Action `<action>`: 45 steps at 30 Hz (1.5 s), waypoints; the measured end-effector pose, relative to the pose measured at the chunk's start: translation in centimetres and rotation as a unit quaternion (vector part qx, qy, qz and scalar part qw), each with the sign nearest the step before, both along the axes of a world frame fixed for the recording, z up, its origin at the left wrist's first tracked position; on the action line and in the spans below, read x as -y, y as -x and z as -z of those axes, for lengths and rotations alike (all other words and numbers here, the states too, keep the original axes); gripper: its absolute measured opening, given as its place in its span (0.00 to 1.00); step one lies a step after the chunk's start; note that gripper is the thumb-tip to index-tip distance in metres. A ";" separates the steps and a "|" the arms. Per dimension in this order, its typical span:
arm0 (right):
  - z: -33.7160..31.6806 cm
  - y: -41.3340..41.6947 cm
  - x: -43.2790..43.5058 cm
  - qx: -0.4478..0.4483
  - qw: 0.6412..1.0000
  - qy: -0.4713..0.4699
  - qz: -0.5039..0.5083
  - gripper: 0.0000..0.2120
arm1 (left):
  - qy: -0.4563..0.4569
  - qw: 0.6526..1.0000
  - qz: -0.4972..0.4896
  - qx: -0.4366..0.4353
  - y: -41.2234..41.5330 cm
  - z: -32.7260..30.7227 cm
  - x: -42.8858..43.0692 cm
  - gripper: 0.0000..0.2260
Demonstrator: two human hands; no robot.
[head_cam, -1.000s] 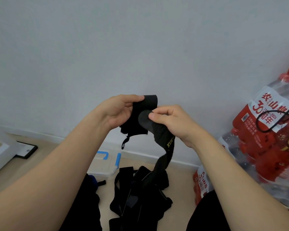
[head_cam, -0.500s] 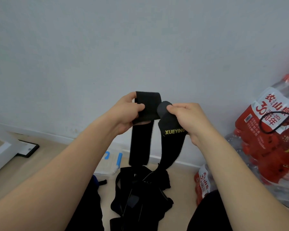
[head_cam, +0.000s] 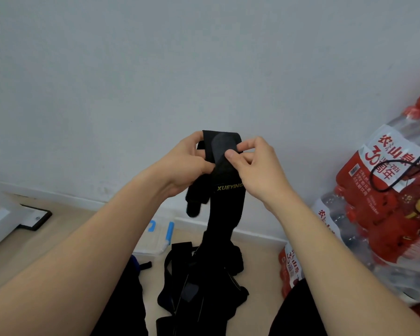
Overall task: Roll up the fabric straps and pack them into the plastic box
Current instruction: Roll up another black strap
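Fabric straps [head_cam: 199, 287] on floor [head_cam: 58, 243] by wall [head_cam: 155, 81]

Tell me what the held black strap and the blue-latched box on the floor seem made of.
Black strap with yellow XUEYING lettering: woven, elastic-looking fabric, matte; it droops and folds limply. The grey rounded patch at its end may be hook-and-loop. Clear box with blue latches: likely smooth plastic, judging by its pale translucent walls.
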State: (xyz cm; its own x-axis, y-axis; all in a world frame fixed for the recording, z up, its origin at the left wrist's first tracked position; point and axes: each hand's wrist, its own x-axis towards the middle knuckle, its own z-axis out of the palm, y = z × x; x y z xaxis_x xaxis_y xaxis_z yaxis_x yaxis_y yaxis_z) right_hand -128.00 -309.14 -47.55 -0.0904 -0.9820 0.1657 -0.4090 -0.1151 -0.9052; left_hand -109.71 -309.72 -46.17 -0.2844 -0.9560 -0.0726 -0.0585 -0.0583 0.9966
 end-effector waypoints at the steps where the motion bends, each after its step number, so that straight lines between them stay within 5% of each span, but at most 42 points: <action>1: 0.1 -0.1 0.1 0.004 1.000 -0.005 0.006 0.13 | -0.001 1.000 0.002 0.000 -0.1 0.0 0.1 0.31; 5: 0.6 -0.4 0.7 -0.071 0.996 -0.008 0.048 0.13 | 0.003 1.000 0.006 0.021 0.1 0.2 -0.1 0.32; 10: 0.5 -0.2 1.0 -0.169 0.981 -0.071 0.067 0.27 | 0.003 0.999 -0.034 -0.032 0.7 0.3 -0.2 0.33; 13: 0.5 -0.3 0.5 -0.135 0.982 -0.131 0.001 0.32 | -0.040 0.987 -0.072 -0.138 0.9 0.0 0.1 0.23; 16: 0.6 -0.9 -0.1 -0.098 0.990 -0.087 -0.060 0.30 | -0.083 0.967 -0.119 -0.208 1.4 0.3 0.3 0.12; 19: 0.4 -1.4 -0.3 0.032 0.986 -0.138 -0.093 0.20 | -0.114 0.957 -0.157 -0.216 1.6 0.9 0.4 0.10; 25: 0.0 -0.8 -0.4 0.028 0.977 -0.195 -0.081 0.22 | -0.157 0.945 -0.205 -0.201 2.4 2.0 -0.3 0.08; 29: 0.1 -0.4 -1.2 0.078 0.964 -0.222 -0.122 0.16 | -0.118 0.952 -0.229 -0.166 2.3 1.5 -0.5 0.17; 32: 0.1 -0.1 -2.2 0.146 0.927 -0.292 -0.186 0.14 | -0.087 0.961 -0.253 -0.063 1.2 1.7 -0.5 0.28; 34: 0.1 0.7 -2.7 0.149 0.912 -0.321 -0.206 0.13 | -0.052 0.959 -0.278 -0.003 0.7 2.1 -0.7 0.26; 38: -0.8 3.0 -4.0 0.120 0.902 -0.347 -0.228 0.12 | -0.014 0.970 -0.243 0.013 -0.1 2.5 -1.4 0.06; 41: -0.8 4.6 -4.6 0.211 0.910 -0.271 -0.232 0.23 | -0.095 0.981 -0.165 -0.037 -0.3 2.6 -2.5 0.10; 45: -0.9 6.3 -5.8 0.244 0.909 -0.171 -0.292 0.16 | -0.164 0.985 -0.039 -0.028 -0.7 3.3 -4.2 0.24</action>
